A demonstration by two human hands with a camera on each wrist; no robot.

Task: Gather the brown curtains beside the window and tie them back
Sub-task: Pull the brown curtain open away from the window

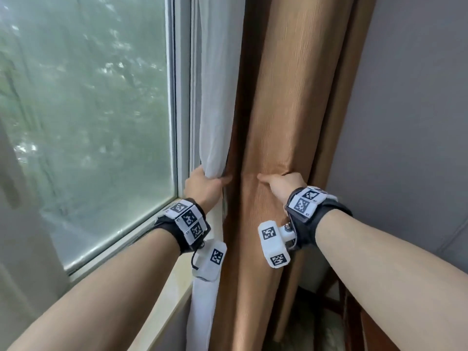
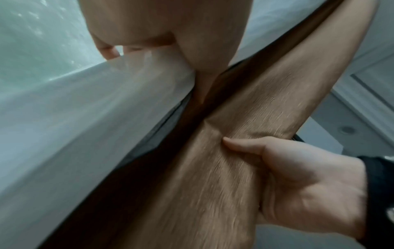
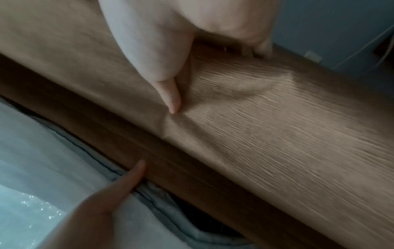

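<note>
Brown curtains [image 1: 286, 117] hang bunched betw window [image 1: 88, 110] & wall. Right hand [image 1: 281, 184] grips a fold mid-height; left hand [image 1: 205, 186] clutches white sheer curtain [image 1: 217, 97]. Fabric looks soft, thick, prob heavy; best encircle whole bundle w/ both hands.

Two bare forearms, no sleeves. Each wrist wears a black strap w/ white blocks printed w/ black-and-white square marker codes. Left wrist band [image 1: 186, 222] has a white marker-tagged camera pod hanging below, thin black cable looped beside it. Right wrist band [image 1: 307, 211] carries a similar pod, small metal screw at its mount.
</note>
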